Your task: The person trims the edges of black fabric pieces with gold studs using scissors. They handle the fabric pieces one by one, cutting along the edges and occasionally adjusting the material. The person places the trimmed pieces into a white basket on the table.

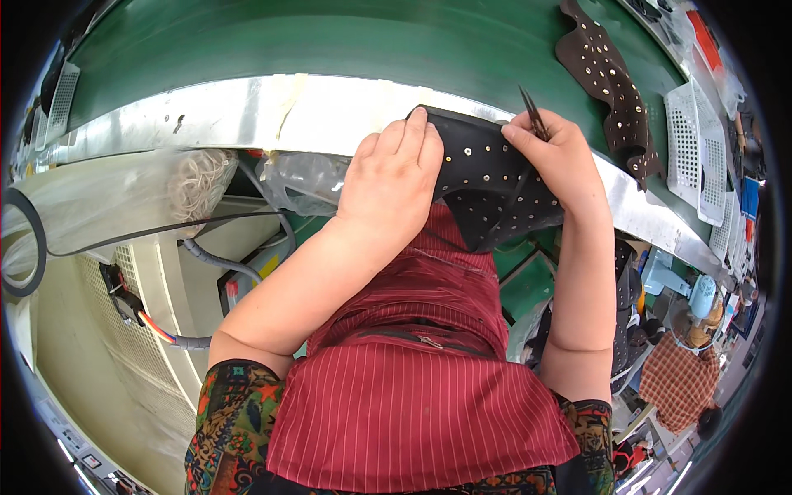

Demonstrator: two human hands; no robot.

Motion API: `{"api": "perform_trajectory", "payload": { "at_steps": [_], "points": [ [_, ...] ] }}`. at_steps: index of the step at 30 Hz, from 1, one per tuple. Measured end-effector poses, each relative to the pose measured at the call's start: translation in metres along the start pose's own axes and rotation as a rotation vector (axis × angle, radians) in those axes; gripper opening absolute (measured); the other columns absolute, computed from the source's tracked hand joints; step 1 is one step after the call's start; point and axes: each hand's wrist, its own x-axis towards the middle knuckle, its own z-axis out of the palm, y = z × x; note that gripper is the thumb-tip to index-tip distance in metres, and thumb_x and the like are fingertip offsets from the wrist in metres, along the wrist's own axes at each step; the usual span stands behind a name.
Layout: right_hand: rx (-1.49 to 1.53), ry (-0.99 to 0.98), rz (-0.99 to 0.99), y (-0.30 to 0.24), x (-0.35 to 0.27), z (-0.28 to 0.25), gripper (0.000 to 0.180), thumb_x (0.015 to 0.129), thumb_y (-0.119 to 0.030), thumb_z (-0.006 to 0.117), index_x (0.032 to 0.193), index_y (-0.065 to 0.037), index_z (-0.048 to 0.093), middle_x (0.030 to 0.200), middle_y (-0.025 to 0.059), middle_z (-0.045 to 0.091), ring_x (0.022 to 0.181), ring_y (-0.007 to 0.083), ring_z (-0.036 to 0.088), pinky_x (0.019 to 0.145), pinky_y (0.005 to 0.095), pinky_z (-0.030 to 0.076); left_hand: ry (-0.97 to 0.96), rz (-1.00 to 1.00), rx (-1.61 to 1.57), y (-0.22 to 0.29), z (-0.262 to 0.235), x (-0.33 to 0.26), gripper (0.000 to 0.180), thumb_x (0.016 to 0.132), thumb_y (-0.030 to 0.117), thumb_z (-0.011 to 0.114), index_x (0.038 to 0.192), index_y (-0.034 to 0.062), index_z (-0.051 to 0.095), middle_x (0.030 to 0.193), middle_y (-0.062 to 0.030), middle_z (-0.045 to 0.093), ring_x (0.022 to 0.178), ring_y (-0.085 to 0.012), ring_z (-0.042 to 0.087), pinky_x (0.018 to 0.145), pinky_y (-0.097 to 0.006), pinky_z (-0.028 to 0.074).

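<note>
A black perforated leather piece (pixel 487 186) with small metal studs lies over the metal edge of the conveyor. My left hand (pixel 392 177) presses flat on its left part, fingers together. My right hand (pixel 557 153) grips its upper right corner and holds a thin dark pointed tool (pixel 532 111) that sticks up between the fingers. Below the hands hangs my red striped apron (pixel 421 388).
A green conveyor belt (pixel 330 45) with a silver metal rim (pixel 247 111) runs across the top. A second dark studded leather piece (pixel 610 82) lies on the belt at right. White mesh baskets (pixel 689 140) stand at far right. Plastic bags (pixel 124 194) and cables (pixel 214 260) hang below the rim at left.
</note>
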Motion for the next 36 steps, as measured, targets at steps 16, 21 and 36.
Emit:
{"api": "perform_trajectory", "payload": {
  "at_steps": [16, 21, 36],
  "points": [
    [-0.154, 0.135, -0.037, 0.009, 0.000, 0.008, 0.025, 0.082, -0.020, 0.061, 0.087, 0.004, 0.062, 0.072, 0.0125, 0.063, 0.066, 0.0195, 0.060, 0.064, 0.0309, 0.047, -0.051, -0.052, 0.157, 0.012, -0.001, 0.009, 0.062, 0.077, 0.044, 0.064, 0.129, 0.0121, 0.051, 0.117, -0.0100, 0.052, 0.094, -0.0213, 0.049, 0.084, -0.035, 0.037],
    [-0.151, 0.132, -0.065, 0.010, 0.002, 0.008, 0.020, 0.081, -0.014, 0.064, 0.085, 0.005, 0.061, 0.069, 0.0041, 0.059, 0.065, 0.0082, 0.052, 0.060, 0.0239, 0.044, -0.035, -0.012, 0.188, 0.015, 0.000, 0.016, 0.056, 0.076, 0.044, 0.064, 0.127, 0.0239, 0.053, 0.107, -0.0090, 0.053, 0.087, -0.0209, 0.048, 0.077, -0.035, 0.036],
    [-0.416, 0.188, -0.160, 0.009, 0.006, 0.013, 0.022, 0.082, -0.019, 0.056, 0.083, 0.003, 0.060, 0.077, 0.0226, 0.062, 0.075, 0.0389, 0.061, 0.069, 0.0446, 0.048, -0.096, 0.045, 0.196, 0.015, -0.011, 0.032, 0.052, 0.076, 0.044, 0.066, 0.124, 0.0270, 0.056, 0.091, -0.0068, 0.049, 0.085, -0.0227, 0.049, 0.080, -0.042, 0.037]
  ]
}}
